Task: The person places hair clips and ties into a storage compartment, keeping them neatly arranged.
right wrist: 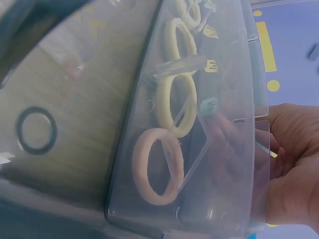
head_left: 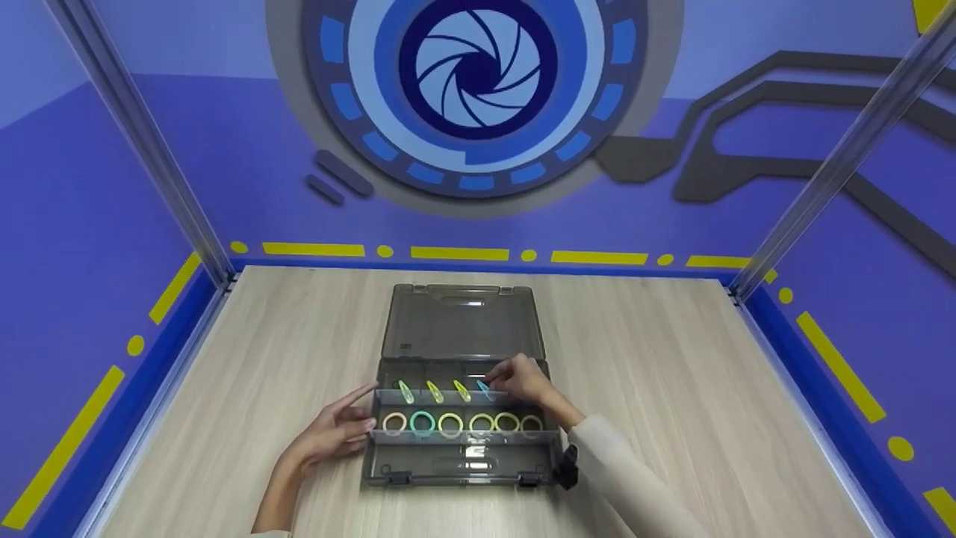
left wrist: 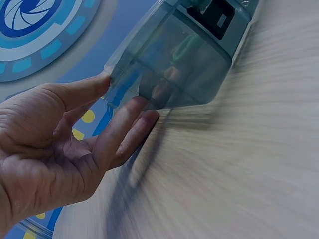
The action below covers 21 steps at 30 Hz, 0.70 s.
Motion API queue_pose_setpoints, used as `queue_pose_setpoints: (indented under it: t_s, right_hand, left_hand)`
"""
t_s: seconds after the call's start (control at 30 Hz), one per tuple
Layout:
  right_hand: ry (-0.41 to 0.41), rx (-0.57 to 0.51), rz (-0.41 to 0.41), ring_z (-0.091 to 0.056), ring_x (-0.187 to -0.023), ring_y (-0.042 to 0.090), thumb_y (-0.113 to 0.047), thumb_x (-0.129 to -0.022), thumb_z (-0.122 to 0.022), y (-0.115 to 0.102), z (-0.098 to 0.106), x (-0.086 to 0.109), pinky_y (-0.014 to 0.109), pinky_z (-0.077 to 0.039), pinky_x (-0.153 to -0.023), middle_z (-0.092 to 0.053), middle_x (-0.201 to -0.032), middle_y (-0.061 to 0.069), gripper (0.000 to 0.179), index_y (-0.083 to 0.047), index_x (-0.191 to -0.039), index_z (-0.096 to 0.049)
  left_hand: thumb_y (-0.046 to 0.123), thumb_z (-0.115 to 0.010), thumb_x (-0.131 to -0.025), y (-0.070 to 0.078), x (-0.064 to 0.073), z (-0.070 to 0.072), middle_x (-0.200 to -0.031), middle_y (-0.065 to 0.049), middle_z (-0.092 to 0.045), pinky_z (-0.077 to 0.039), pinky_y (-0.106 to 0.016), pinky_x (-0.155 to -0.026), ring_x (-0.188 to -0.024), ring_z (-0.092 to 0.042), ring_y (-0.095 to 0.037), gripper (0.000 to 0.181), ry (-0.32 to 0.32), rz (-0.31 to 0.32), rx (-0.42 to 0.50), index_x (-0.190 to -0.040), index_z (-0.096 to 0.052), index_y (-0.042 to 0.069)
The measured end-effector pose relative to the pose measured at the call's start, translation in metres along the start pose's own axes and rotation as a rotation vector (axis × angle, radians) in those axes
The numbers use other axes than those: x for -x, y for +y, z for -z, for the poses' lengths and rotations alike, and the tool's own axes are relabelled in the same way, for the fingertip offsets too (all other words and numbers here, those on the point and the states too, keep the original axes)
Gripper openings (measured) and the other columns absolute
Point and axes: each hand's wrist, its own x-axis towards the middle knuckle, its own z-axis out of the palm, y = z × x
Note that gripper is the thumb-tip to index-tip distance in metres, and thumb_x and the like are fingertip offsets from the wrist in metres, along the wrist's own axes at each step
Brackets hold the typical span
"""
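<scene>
A translucent grey plastic storage box (head_left: pixel 429 457) lies open, divided into three long rows. My right hand (head_left: pixel 523 379) reaches into the back row and pinches a blue snap hair clip (head_left: pixel 483 386); through the divider in the right wrist view, fingers show close to this clip (right wrist: pixel 209 105). Three yellow and pale green hair clips (head_left: pixel 435 391) lean along the same divider to its left. Several round hair ties (head_left: pixel 411 424) stand in the middle row, a pink one (right wrist: pixel 141 167) nearest the right wrist camera. My left hand (head_left: pixel 325 433) touches the box's left side (left wrist: pixel 199 74) with its fingertips.
Behind the box, its hinged lid (head_left: pixel 463 325) lies back on the wooden table (head_left: pixel 642 359). Two dark latches (head_left: pixel 399 478) sit on the front edge. Blue printed walls (head_left: pixel 246 187) surround the table. A black device (head_left: pixel 567 467) sits at my right sleeve.
</scene>
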Motion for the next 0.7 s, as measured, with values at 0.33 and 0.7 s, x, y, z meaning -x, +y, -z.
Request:
queue_pose_setpoints:
  t_s: [0.33,0.7]
  right_hand:
    - [-0.017,-0.131,0.067,-0.067,-0.075,0.018,-0.006,-0.095,-0.069,0.005,0.018,0.017,0.016,-0.049,-0.062,-0.077,-0.097,0.021,0.016,0.006,-0.105,-0.076]
    - [0.053,-0.145,0.110,-0.062,-0.078,0.018,-0.003,-0.098,-0.066,0.004,0.055,0.049,0.014,-0.046,-0.065,-0.074,-0.104,0.025,0.019,0.006,-0.112,-0.073]
  left_hand:
    - [0.020,-0.068,-0.099,0.002,0.002,0.001,-0.129,-0.016,-0.051,-0.056,-0.033,-0.084,-0.100,-0.058,-0.016,0.073,0.008,0.012,-0.010,-0.161,-0.031,0.016]
    - [0.019,-0.068,-0.099,0.001,0.002,-0.001,-0.135,-0.022,-0.047,-0.056,-0.032,-0.083,-0.099,-0.058,-0.017,0.073,0.008,-0.003,-0.020,-0.161,-0.031,0.017]
